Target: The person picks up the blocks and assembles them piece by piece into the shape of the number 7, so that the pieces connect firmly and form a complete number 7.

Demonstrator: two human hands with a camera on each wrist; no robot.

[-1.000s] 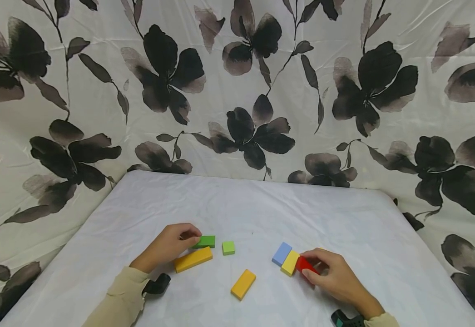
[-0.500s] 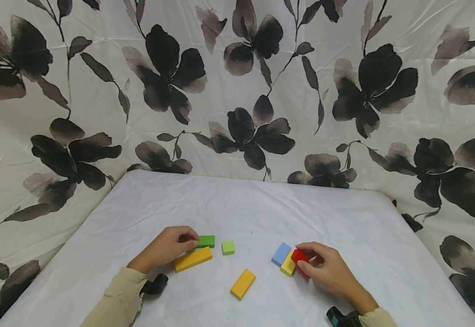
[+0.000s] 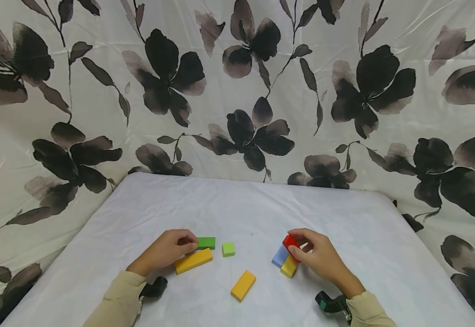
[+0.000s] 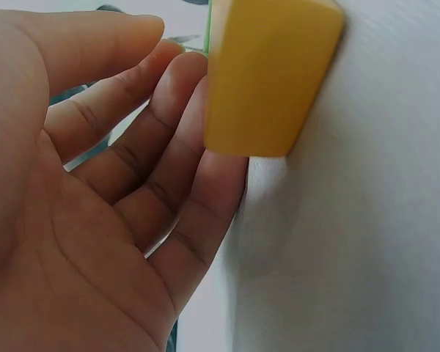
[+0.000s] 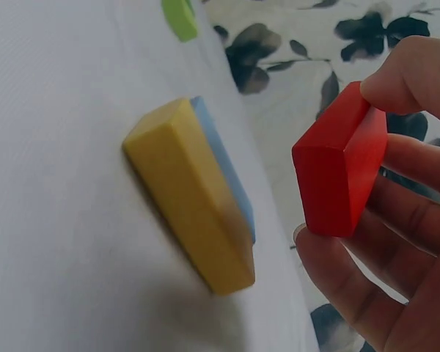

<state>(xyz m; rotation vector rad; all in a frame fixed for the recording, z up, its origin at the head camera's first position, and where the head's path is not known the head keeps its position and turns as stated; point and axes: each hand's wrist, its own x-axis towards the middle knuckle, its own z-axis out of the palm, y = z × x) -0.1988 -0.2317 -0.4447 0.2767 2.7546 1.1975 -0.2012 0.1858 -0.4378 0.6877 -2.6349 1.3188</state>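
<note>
Your right hand (image 3: pixel 322 255) has the red block (image 5: pixel 324 180) pinched between thumb and fingers, lifted off the desk (image 3: pixel 237 209). Key relation: in the head view, red's long axis runs crosswise to the blue block (image 3: pixel 279 257) and yellow block (image 3: pixel 289 268), which lie side by side just under it. Your right wrist view shows a gap, so red isn't touching the pair. Right hand's the near one; left is well apart from them.

Your left hand (image 3: pixel 168 247) sits low, fingers loosely bent, nothing gripped that I can see. The green block (image 3: pixel 207 243) is right at its fingertips, long axis running off to your right; can't tell if they touch. The long orange block (image 3: pixel 194 261) lies on your side of green. Further out: green cube (image 3: pixel 228 249) beyond green's right end, short orange block (image 3: pixel 243 286) between your hands, closer to you.
</note>
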